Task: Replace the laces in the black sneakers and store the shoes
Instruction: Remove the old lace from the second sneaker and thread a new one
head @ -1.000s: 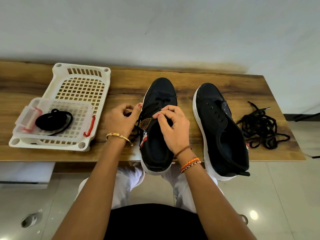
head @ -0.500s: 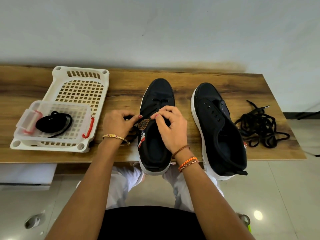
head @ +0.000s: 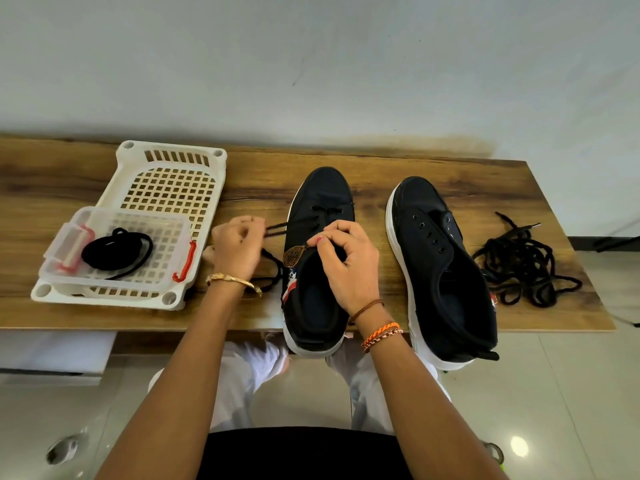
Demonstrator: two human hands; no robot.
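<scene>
The left hand [head: 237,249] pinches the lace [head: 277,227] drawn out sideways; the right hand [head: 341,261] grips the tongue of the sneaker [head: 320,258] between them. Pulling too hard could strip the lace from its eyelets. Beyond the left hand, a clear box [head: 116,249] holding a coiled lace [head: 110,252] sits in the white basket [head: 171,188].

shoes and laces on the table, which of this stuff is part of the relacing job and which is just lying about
Part of the job:
- left sneaker, being laced
- lace pulled by the left hand
- right hand at the eyelets
- right sneaker, eyelets bare
- coiled lace in the clear box
- loose lace pile

Lying about:
- white basket
</scene>
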